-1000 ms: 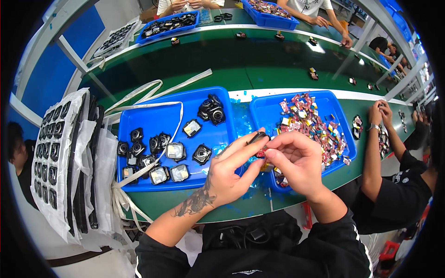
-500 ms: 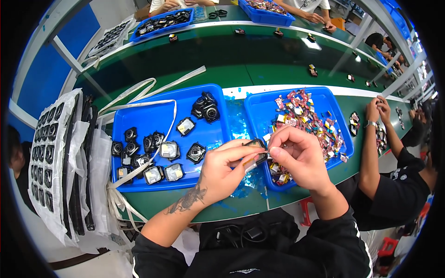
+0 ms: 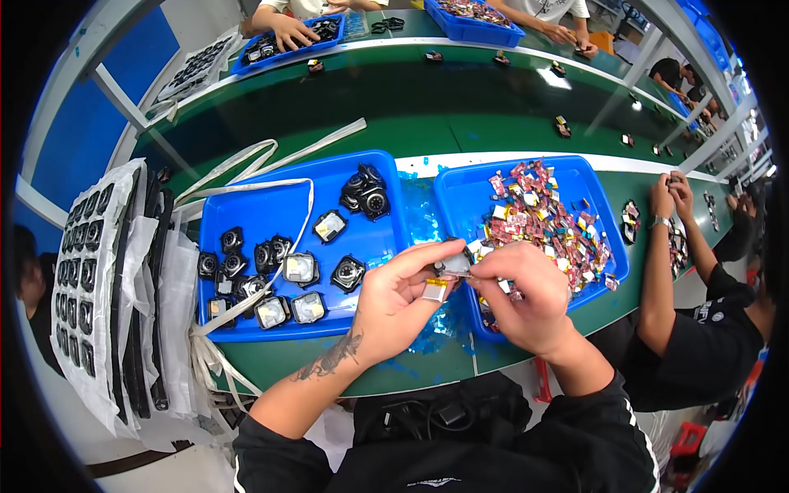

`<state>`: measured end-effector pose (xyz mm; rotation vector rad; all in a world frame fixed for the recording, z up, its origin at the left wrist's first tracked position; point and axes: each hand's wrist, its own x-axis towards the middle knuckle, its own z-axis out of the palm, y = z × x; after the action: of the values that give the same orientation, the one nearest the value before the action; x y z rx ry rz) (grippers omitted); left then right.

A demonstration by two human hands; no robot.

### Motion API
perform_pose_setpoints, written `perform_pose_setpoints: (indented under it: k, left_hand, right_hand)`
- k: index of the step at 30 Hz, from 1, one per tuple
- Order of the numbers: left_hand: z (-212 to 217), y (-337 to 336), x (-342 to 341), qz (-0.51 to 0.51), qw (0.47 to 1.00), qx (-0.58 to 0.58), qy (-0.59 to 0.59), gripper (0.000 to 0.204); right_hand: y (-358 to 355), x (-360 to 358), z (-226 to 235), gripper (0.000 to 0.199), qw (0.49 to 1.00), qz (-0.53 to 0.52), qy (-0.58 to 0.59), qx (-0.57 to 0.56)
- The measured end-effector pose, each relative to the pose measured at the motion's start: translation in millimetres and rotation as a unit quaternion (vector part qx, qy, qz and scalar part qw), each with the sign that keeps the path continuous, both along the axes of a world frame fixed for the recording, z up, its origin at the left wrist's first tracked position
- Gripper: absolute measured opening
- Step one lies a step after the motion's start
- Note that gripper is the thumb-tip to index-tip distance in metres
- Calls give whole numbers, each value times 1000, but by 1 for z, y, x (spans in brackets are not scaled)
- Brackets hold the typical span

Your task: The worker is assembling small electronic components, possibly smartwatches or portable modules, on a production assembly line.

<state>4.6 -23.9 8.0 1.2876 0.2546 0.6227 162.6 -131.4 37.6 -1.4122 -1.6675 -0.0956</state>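
My left hand (image 3: 388, 294) grips a black watch case (image 3: 454, 264) between thumb and fingers, its pale grey face partly showing. A small silver battery (image 3: 435, 290) with yellow tape sits by the left thumb, close to the case. My right hand (image 3: 530, 287) is closed in a pinch at the case's right edge; what its fingertips hold is too small to make out. Both hands are over the gap between two blue trays. Several similar watch cases (image 3: 348, 272) lie in the left tray (image 3: 362, 319). Small circuit boards with batteries (image 3: 534, 214) are heaped in the right tray (image 3: 460, 185).
Padded sheets of watch cases (image 3: 86, 263) stand at the left. White straps (image 3: 311, 201) cross the left tray. Beyond runs a green conveyor (image 3: 370, 99) with scattered small parts. A co-worker's arms (image 3: 655, 271) are at the right; other people work across the conveyor.
The watch case has turned, exposing its pale face, and the battery now shows by my left thumb. My right hand has lowered slightly. Conveyor parts have shifted right; a co-worker's hand has reached into the far tray.
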Motion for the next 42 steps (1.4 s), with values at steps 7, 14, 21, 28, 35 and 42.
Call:
perform_pose_setpoints:
  k: [7,14,21,28,35,42]
  left_hand:
    - [-2,1,-6,-22,999,11,-29,42]
    - [1,-2,-4,-3,1000,-18,-10,30]
    - [-3,-4,0,8,998,-7,-57,31]
    - [-2,-5,-1,17,998,-22,-50,31]
    - [-2,-8,-2,23,998,-38,-49,30]
    - [1,-9,0,48,998,-28,-34,36]
  right_hand:
    - [2,-1,-2,25,999,28,-24,39]
    - [-3,-7,6,17,991,0,118,-61]
    - [-2,-1,14,12,970,-12,168,-174]
    - [2,-9,-4,26,969,-49,213,-117]
    - [4,-12,-1,36,970,-75,197,-124]
    - [3,-18,-10,44,974,-31,212,-79]
